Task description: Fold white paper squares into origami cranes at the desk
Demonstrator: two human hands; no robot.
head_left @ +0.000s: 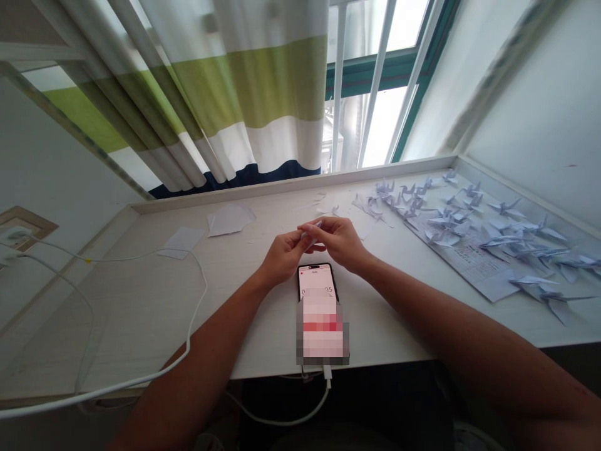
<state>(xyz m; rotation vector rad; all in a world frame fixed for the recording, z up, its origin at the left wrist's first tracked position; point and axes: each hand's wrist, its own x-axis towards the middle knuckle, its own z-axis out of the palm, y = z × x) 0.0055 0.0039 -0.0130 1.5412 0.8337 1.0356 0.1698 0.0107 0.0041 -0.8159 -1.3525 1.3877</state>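
head view: my left hand [286, 252] and right hand [344, 243] pinch a small folded paper [318, 225] between them, at twelve o'clock from the phone [320, 313], probably for two-sided control. paper cranes [445, 235] spread toward three o'clock, seemingly set aside so both hands have room.

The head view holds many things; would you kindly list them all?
Folded paper: one, white, centre
Paper cranes: many, white, desk right
Printed sheet: at least one, white, under cranes
Loose papers: several, white, desk left and back
Phone: one, black, desk front
Cables: several, white, left and front
Desk: one, white, middle
Curtains: at least one; white, green, navy; back
Window: one, teal, behind white bars
Socket: one, brown rim, left wall
Walls: two, white, both sides
Arms: two, bare, below
Left hand: one, bare, pinching paper
Right hand: one, bare, pinching paper
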